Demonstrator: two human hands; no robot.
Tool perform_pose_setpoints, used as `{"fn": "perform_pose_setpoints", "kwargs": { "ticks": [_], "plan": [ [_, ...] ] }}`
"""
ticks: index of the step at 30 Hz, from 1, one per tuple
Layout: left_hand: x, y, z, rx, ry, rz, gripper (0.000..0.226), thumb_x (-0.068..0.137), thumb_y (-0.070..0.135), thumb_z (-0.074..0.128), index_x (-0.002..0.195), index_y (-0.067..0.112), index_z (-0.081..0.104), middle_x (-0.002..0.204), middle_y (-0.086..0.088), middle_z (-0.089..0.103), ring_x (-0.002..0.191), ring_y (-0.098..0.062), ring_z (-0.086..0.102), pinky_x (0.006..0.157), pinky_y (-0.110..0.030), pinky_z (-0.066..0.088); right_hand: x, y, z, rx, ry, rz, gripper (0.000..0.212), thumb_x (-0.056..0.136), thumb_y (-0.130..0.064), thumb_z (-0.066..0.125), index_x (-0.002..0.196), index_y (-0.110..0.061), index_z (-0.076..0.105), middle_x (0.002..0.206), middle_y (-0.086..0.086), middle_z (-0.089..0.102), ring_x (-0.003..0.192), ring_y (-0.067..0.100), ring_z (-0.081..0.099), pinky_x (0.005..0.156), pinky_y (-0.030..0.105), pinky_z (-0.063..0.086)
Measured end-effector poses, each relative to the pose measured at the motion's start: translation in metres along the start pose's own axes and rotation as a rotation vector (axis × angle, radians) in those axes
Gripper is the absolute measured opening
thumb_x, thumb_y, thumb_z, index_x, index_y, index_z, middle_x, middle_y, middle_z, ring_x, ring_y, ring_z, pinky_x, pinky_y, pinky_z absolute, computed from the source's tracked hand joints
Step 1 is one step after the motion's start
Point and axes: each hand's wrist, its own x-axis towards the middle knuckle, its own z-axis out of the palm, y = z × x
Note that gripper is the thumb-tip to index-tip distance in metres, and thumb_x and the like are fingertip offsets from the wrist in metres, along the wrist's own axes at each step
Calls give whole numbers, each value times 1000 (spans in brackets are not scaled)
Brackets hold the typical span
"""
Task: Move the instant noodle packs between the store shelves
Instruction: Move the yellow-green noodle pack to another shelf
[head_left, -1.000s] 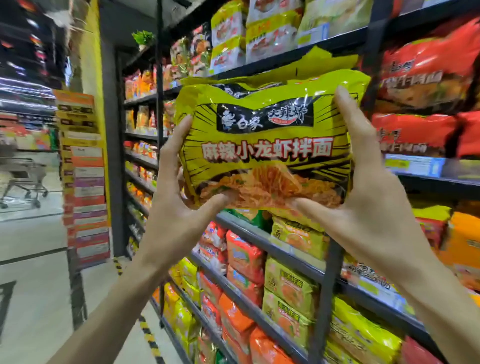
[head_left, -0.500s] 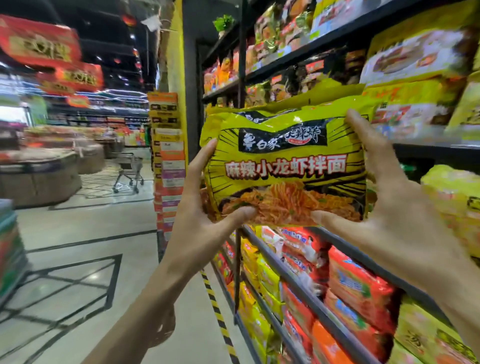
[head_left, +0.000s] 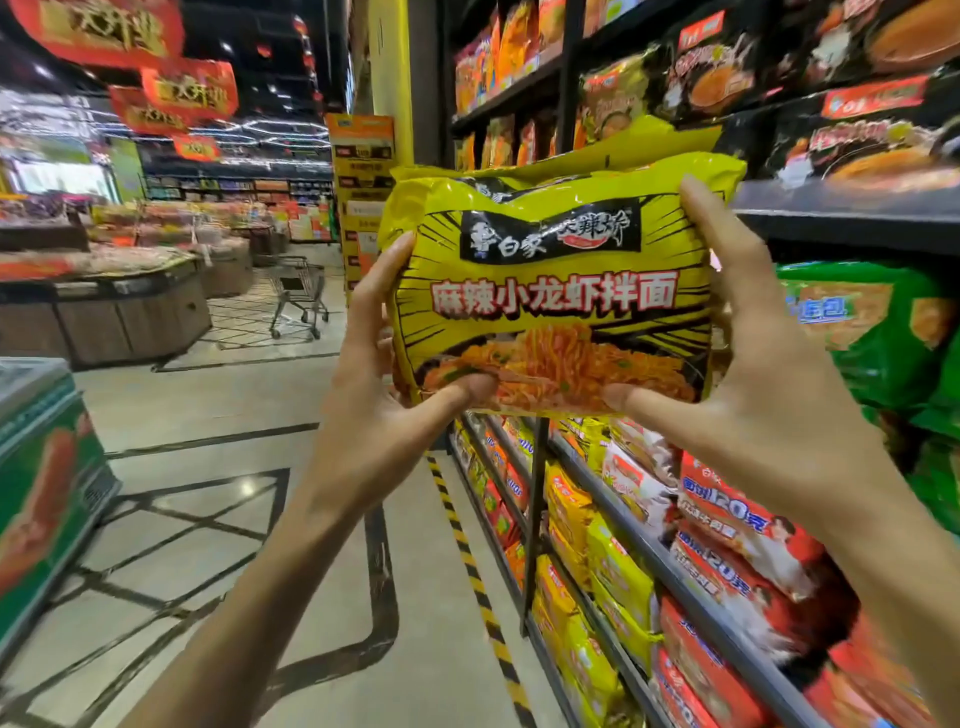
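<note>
Supermarket aisle: I hold a yellow instant noodle pack (head_left: 556, 291) in the air between both hands. My left hand (head_left: 374, 395) grips its left edge and my right hand (head_left: 769, 395) its right edge, thumbs pressing the lower front, fingers (head_left: 711, 228) wrapped along the sides. The store shelves (head_left: 841, 218), stocked with other packs, stand just beyond my right fingers. A shopping cart (head_left: 298, 291) stands well beyond my left fingers.

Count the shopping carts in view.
1: the shopping cart stands on the open floor in the background, just left of the held yellow noodle pack. Others may be hidden behind the wooden display stands.
</note>
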Motion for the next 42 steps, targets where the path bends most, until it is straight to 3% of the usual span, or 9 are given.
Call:
{"fn": "perform_pose_setpoints", "kwargs": {
  "ticks": [8, 13, 21, 27, 30, 33, 35, 39, 42],
  "plan": [
    [76, -132, -54, 16, -92, -12, 102, 80, 11, 83, 159, 26, 21, 162, -3, 34, 142, -20, 48, 110, -43, 50, 88, 49, 106, -42, -43, 71, 115, 74, -20, 85, 153, -54, 10, 119, -25, 64, 93, 28, 71, 87, 50, 56],
    [135, -227, -85, 31, -199, -4, 102, 82, 12, 81, 161, 23, 17, 166, -3, 27, 150, -23, 37, 118, -52, 39, 141, 85, 175, -88, 8, 89, 113, 74, -21, 84, 158, -44, 11, 117, -54, 44, 101, 30, 66, 90, 48, 53],
    [192, -350, -76, -54, -273, -41, 99, 84, -5, 78, 160, 14, 17, 164, 2, 27, 146, -9, 41, 113, -32, 45, 191, 157, 255, -229, 105, 227, 116, 73, -23, 86, 157, -48, 10, 130, -11, 64, 104, 35, 65, 89, 50, 53],
    [234, -426, -31, -106, -312, -38, 99, 84, 5, 81, 159, 27, 20, 164, 2, 31, 147, -18, 41, 115, -51, 43, 214, 224, 277, -305, 188, 290, 116, 73, -24, 85, 155, -51, 9, 143, -19, 53, 91, 29, 71, 85, 49, 55],
    [262, -456, 3, -133, -312, -33, 99, 84, 3, 81, 159, 29, 21, 164, 3, 31, 147, -16, 42, 115, -48, 44, 234, 261, 273, -357, 211, 296, 114, 71, -28, 83, 155, -51, 10, 134, -17, 58, 97, 28, 71, 87, 47, 55],
    [294, -482, 39, -168, -331, -4, 99, 83, -2, 80, 159, 21, 21, 162, 13, 29, 147, -4, 38, 117, -31, 41, 256, 296, 265, -395, 244, 353, 114, 72, -26, 85, 154, -53, 11, 121, -8, 67, 79, 29, 70, 80, 47, 56],
    [311, -499, 59, -188, -332, 39, 98, 83, -3, 79, 158, 20, 22, 160, 18, 27, 146, 3, 36, 116, -24, 39, 264, 317, 264, -424, 270, 352, 114, 73, -24, 85, 154, -53, 11, 127, -11, 64, 77, 29, 70, 79, 46, 56],
    [325, -533, 96, -258, -359, 65, 99, 82, -6, 80, 156, 25, 22, 163, 4, 29, 149, -14, 38, 119, -39, 39, 265, 355, 268, -494, 312, 353, 115, 73, -20, 85, 153, -51, 9, 150, -16, 48, 110, 24, 68, 90, 44, 56],
    [329, -554, 122, -286, -357, 100, 98, 80, -7, 80, 154, 24, 23, 162, 3, 30, 150, -14, 34, 121, -30, 33, 261, 375, 268, -589, 338, 361, 115, 73, -16, 86, 151, -51, 10, 152, -7, 49, 99, 32, 69, 82, 27, 51]
  ]
}}
